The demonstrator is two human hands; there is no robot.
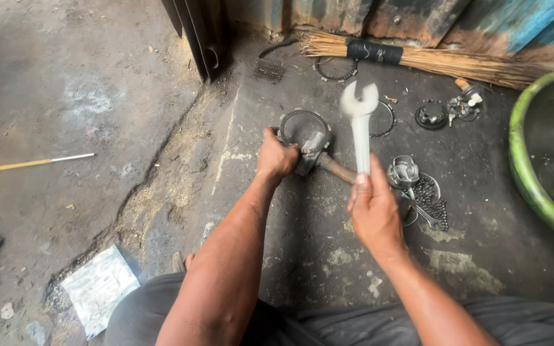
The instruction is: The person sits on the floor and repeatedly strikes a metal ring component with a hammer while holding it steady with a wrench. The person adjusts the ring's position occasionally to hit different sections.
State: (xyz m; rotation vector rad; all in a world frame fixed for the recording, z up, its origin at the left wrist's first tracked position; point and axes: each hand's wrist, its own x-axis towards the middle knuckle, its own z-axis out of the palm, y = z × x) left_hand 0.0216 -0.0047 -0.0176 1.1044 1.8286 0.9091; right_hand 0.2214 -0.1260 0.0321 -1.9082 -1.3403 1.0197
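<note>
My right hand [373, 211] grips the shaft of a silvery open-ended spanner [360, 118], held upright with its jaws pointing away and blurred by motion. My left hand [276, 157] is closed on a round metal engine part [306, 131] lying on the dirty concrete floor. A rusty rod [336, 168] sticks out from that part toward my right hand. Both forearms reach forward from my lap.
A chain and small metal pieces [428, 198] lie right of my right hand. A sprocket and parts [447, 112] lie further back. A straw broom [431, 61] rests along the wall. A green basin [533, 166] sits at right. A stick [36, 161] and plastic bag [97, 288] lie at left.
</note>
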